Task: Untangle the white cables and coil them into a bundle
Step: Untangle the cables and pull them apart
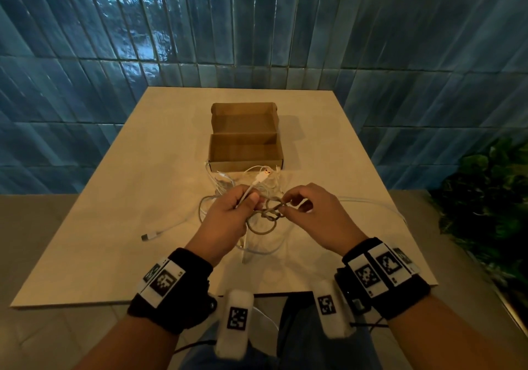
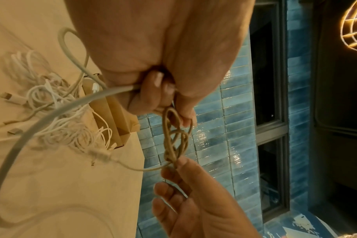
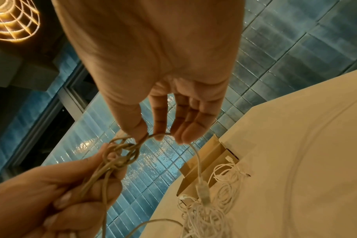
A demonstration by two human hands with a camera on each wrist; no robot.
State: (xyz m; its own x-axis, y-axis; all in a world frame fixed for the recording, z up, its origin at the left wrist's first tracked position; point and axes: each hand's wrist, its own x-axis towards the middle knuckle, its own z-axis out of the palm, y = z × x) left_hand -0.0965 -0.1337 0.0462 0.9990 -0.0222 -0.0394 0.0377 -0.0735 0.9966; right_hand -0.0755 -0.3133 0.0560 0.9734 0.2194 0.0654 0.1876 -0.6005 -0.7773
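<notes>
The left hand (image 1: pixel 228 212) clutches white cables (image 1: pixel 268 212) in a closed grip; the right hand (image 1: pixel 311 209) pinches their knot just beside it, above the counter (image 1: pixel 114 226).

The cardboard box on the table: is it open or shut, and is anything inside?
Open and empty: the cardboard box shows its bare floor, lid folded back.

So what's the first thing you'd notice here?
The knot of white cable held up between the left hand and right hand, above the table. Behind it lies a messy pile of white cables in front of an open cardboard box.
</notes>
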